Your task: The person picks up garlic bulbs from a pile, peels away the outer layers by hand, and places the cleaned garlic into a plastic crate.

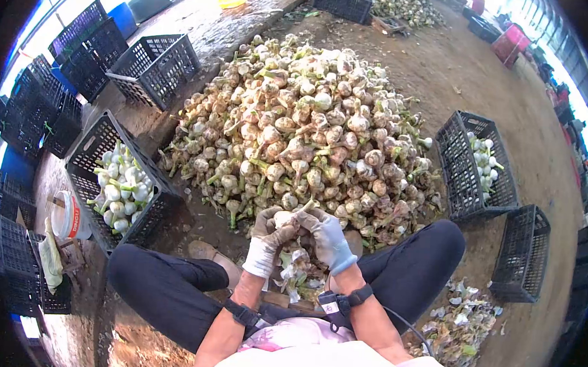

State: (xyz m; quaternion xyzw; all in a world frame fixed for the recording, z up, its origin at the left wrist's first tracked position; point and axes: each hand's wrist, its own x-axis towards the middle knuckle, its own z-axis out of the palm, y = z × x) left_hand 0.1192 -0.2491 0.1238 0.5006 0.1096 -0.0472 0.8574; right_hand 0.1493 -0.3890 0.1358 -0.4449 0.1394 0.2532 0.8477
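Both my hands wear dirty work gloves and meet low in front of the large heap of garlic bulbs (311,124). My left hand (268,238) is closed around a garlic bulb (284,218), whose stem points up and to the right. Pinched fingers of my right hand (328,238) press at the stem side of the same bulb; the fingertips are partly hidden. Beneath the hands lies a small pile of loose garlic skins (297,271), between my feet.
A black crate of cleaned garlic (165,206) stands at left, another garlic crate (473,201) at right. Nearby are a tipped black crate (520,254), a white bucket (70,215), stacked crates (32,110) and a pile of peelings (462,321). A cable runs by my right wrist.
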